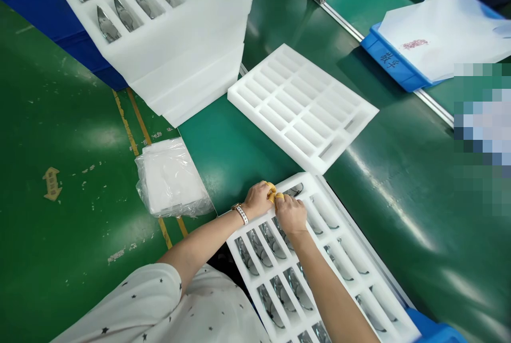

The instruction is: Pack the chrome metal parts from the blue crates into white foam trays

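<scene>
My left hand (259,198), with a bracelet at the wrist, is closed at the far left part of a white foam tray (249,285). Close beside it, my right hand (291,214) is closed too, its fingertips almost meeting those of the left. Yellow finger covers show on both hands. Whatever they pinch is hidden by the fingers. Slots of this tray hold shiny, curved, mirror-like pieces (271,308) standing on edge. One such piece (294,191) lies in the slot just beyond my right hand.
Another white foam tray (315,165) with bare slots lies beyond on the green table. Stacked foam trays (191,61) with shiny pieces stand at upper left. A plastic-wrapped white pack (171,178) is at left. A blue bin (393,64) holding white sheets sits upper right.
</scene>
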A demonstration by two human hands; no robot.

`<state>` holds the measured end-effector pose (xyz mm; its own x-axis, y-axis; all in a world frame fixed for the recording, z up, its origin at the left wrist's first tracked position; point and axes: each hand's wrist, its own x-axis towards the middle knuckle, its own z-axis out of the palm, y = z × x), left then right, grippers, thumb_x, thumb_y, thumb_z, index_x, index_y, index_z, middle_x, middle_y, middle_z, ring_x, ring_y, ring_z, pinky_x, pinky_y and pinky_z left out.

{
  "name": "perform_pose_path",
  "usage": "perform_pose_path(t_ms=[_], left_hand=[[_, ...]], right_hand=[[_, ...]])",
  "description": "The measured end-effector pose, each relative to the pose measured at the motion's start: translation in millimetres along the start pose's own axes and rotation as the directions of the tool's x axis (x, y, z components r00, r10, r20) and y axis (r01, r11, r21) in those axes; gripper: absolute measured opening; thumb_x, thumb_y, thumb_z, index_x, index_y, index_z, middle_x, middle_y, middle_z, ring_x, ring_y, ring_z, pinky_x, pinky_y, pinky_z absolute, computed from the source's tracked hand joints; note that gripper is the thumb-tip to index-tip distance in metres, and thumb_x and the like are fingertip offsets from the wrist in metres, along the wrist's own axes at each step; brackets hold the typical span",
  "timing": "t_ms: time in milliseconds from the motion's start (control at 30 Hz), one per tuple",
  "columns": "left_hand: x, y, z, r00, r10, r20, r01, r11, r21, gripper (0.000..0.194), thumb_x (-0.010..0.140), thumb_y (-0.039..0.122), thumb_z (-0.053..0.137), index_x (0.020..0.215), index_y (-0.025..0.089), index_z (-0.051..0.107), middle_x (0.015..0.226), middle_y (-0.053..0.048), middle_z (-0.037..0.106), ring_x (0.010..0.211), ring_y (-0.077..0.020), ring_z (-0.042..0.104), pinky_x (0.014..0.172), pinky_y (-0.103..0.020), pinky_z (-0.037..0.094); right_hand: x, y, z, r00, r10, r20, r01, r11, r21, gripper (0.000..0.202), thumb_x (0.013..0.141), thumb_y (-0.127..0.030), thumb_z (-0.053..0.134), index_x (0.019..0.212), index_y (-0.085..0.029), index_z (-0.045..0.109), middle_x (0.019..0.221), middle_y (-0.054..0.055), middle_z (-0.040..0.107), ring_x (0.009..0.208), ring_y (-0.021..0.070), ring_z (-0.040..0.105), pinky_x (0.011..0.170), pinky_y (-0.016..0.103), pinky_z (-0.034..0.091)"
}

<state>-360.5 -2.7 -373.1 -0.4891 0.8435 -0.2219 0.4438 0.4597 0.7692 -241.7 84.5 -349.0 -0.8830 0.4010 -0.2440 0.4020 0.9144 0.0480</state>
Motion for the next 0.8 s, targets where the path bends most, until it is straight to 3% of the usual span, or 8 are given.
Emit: perform_pose_path(t_ms=[167,267,367,433,500,667,800], left_hand=[[1,1,-2.3,1.0,-0.011,0.018,0.01,0.999,0.03,0.015,0.084,0.008,0.057,0.092,0.019,0.064,0.098,-0.006,0.066,0.088,-0.0181,0.062,0.082,-0.03,0.053],[-1,3,-4.1,1.0,0.001,0.025,-0.002,0.998,0.056,0.014,0.086,0.01,0.058,0.094,0.019,0.064,0.097,-0.005,0.065,0.086,-0.0173,0.062,0.081,-0.029,0.053],[-3,6,-4.4,0.998,0.053,0.018,-0.055,0.992,0.11,0.009,0.089,0.022,0.064,0.098,0.019,0.064,0.097,-0.005,0.064,0.09,-0.0191,0.062,0.087,-0.033,0.052],[-4,8,-4.1,0.997,0.075,0.019,-0.077,0.982,0.17,0.017,0.09,0.032,0.067,0.101,0.019,0.064,0.1,-0.007,0.064,0.096,-0.0217,0.062,0.092,-0.036,0.051],[-5,10,-4.0,0.997,0.058,0.041,-0.066,0.971,0.231,0.019,0.09,0.034,0.067,0.102,0.019,0.063,0.104,-0.007,0.063,0.101,-0.0231,0.061,0.092,-0.037,0.05],[-3,14,-3.9,0.997,0.02,0.074,-0.041,0.953,0.299,0.021,0.088,0.031,0.069,0.105,0.02,0.061,0.109,-0.008,0.062,0.107,-0.0248,0.059,0.092,-0.04,0.048],[-2,16,-4.0,0.998,0.017,0.055,-0.034,0.943,0.331,0.015,0.091,0.027,0.064,0.103,0.02,0.059,0.109,-0.008,0.062,0.107,-0.0254,0.059,0.093,-0.041,0.046]], right_hand=[[6,-1,-19,0.975,0.066,0.21,-0.086,0.992,0.089,0.023,0.099,-0.014,0.044,0.097,-0.015,0.066,0.09,0.01,0.071,0.082,0.0213,0.066,0.07,0.033,0.036],[2,11,-32,0.968,0.054,0.243,-0.097,0.981,0.167,0.023,0.098,-0.018,0.048,0.107,-0.018,0.069,0.097,0.009,0.073,0.086,0.0207,0.067,0.071,0.031,0.039],[0,35,-42,0.947,0.247,0.203,-0.285,0.941,0.184,0.025,0.098,-0.026,0.048,0.108,-0.02,0.071,0.105,0.009,0.073,0.087,0.0209,0.067,0.068,0.03,0.039],[4,52,-46,0.891,0.411,0.195,-0.444,0.879,0.174,0.027,0.099,-0.028,0.047,0.11,-0.019,0.071,0.107,0.009,0.073,0.088,0.0216,0.067,0.066,0.03,0.039],[13,64,-48,0.848,0.484,0.217,-0.522,0.835,0.176,0.027,0.099,-0.027,0.048,0.114,-0.019,0.069,0.11,0.008,0.073,0.089,0.022,0.066,0.065,0.03,0.038],[37,68,-48,0.811,0.473,0.343,-0.528,0.845,0.083,0.024,0.095,-0.022,0.047,0.109,-0.019,0.067,0.102,0.008,0.073,0.089,0.0221,0.067,0.059,0.029,0.035],[46,62,-46,0.841,0.39,0.375,-0.414,0.91,-0.019,0.027,0.096,-0.019,0.043,0.111,-0.019,0.066,0.099,0.01,0.071,0.088,0.0219,0.068,0.061,0.028,0.038]])
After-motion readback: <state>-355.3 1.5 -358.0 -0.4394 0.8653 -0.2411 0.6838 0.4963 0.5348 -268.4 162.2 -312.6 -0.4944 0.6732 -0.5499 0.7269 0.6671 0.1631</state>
